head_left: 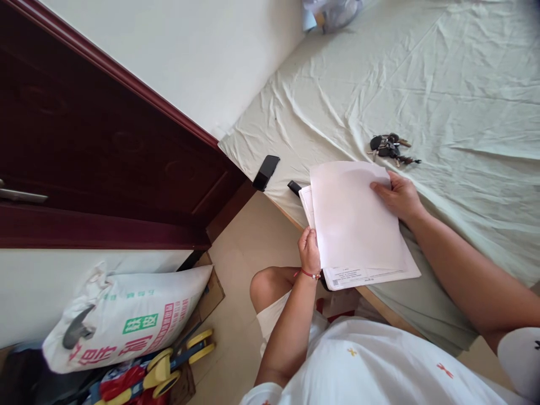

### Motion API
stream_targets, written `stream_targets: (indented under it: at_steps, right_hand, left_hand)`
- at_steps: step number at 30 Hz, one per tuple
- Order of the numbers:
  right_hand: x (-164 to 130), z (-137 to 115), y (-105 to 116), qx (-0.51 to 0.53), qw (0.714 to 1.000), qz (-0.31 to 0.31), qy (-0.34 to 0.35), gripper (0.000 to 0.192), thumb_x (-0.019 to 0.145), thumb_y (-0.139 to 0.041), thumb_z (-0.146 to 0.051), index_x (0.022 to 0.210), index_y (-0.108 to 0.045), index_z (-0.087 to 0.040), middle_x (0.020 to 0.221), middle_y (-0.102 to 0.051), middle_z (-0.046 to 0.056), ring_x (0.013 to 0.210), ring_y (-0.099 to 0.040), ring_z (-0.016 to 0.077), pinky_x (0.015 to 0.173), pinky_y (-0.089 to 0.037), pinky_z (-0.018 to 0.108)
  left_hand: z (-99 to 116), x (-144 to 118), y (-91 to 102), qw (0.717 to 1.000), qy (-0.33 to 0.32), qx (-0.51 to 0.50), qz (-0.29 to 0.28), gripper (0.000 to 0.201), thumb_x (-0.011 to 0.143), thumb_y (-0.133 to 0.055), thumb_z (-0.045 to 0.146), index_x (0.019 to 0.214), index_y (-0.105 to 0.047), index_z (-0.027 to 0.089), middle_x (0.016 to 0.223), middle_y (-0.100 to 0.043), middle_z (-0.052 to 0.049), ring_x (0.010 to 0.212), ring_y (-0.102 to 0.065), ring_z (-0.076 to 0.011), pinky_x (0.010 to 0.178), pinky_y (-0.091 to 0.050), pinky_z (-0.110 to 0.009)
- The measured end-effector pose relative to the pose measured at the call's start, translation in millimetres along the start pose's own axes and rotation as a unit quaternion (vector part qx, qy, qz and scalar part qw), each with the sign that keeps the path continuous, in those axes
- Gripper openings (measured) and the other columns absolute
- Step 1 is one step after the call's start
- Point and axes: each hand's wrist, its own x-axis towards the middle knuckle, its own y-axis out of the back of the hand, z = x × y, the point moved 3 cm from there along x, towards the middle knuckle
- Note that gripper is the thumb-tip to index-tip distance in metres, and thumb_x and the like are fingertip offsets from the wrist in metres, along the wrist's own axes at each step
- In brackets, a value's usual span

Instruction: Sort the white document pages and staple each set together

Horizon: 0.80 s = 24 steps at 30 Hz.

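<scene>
A blank white sheet of paper (354,219) lies over a stack of printed papers (407,269), which shows at its left side and lower edge. My right hand (401,198) grips the sheet's upper right edge, thumb on top and fingers out of sight beneath. On the near left side my left hand (309,252) is closed on the edge of the sheet, a red string bracelet at its wrist. Whether it also holds the stack below, I cannot tell. Partly covered by the papers' left corner is a small black object (294,188).
Pale green cloth (464,95) covers the bed-like surface, with a bunch of keys (390,147) and a black phone (266,172) on it. A plastic bag (337,14) lies at the back. Leftward are a dark red door (126,135), a white sack (139,315) and a yellow-wheeled toy (162,371).
</scene>
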Motion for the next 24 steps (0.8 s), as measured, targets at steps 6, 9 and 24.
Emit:
stream_targets:
  at_steps: [6,9,24]
  right_hand:
    - [0,-4,1,-0.01,1.0,0.007,-0.017,0.023,0.085,-0.072,-0.046,0.089,-0.069,-0.024,0.074,-0.065,0.003,0.077,-0.064,0.0247,0.067,-0.056,0.036]
    - [1,-3,1,-0.019,1.0,0.002,-0.018,0.022,0.085,-0.072,-0.045,0.087,-0.067,-0.024,0.073,-0.065,0.003,0.078,-0.063,0.0246,0.066,-0.054,0.035]
    - [-1,-10,13,-0.076,0.99,0.118,-0.01,0.016,0.086,-0.067,-0.04,0.084,-0.064,-0.024,0.073,-0.062,0.003,0.07,-0.053,0.0205,0.072,-0.048,0.037]
  left_hand:
    - [-3,4,7.1,0.996,0.055,-0.038,0.065,0.03,0.075,-0.087,0.042,0.094,-0.081,0.019,0.099,-0.082,-0.005,0.104,-0.073,-0.0217,0.102,-0.052,-0.034]
    - [-5,6,9.8,0.995,0.063,-0.061,0.049,0.038,0.07,-0.092,0.045,0.096,-0.082,0.02,0.1,-0.083,-0.004,0.101,-0.074,-0.0203,0.102,-0.052,-0.035]
    - [-8,6,8.6,0.992,0.071,-0.07,0.08,0.043,0.072,-0.093,0.046,0.102,-0.08,0.019,0.106,-0.082,-0.006,0.113,-0.074,-0.0228,0.111,-0.051,-0.037]
